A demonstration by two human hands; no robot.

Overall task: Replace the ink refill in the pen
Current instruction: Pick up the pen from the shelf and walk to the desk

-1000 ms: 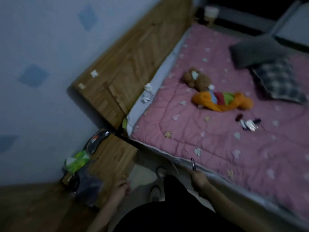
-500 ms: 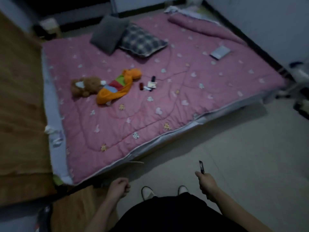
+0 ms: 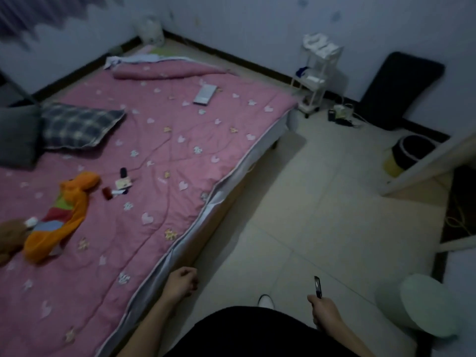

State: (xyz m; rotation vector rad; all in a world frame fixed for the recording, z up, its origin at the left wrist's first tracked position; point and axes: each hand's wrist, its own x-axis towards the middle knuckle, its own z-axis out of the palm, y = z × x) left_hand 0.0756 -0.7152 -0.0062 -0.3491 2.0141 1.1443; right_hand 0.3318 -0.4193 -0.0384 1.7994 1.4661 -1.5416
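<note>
My right hand [image 3: 324, 311] is closed around a dark pen [image 3: 317, 286] that points upward from the fist, low in the view above the tiled floor. At the edge of the bed, my left hand [image 3: 181, 281] hangs in a loose fist with nothing in it. Small items [image 3: 121, 185] lie in the middle of the pink quilt [image 3: 159, 161]: a dark capsule shape, a pale card or packet and a red piece. What they are is too blurred to tell.
An orange soft toy [image 3: 61, 215] and a plaid pillow [image 3: 77, 127] lie on the bed, with a flat grey box [image 3: 205, 94] farther back. A white cart [image 3: 315, 76], a dark bin [image 3: 409, 153] and a pale bin [image 3: 422, 307] stand on the floor.
The view has swung right from the headboard and nightstand to the foot of the bed and open floor. The right hand keeps the pen upright; the left hand stays fisted.
</note>
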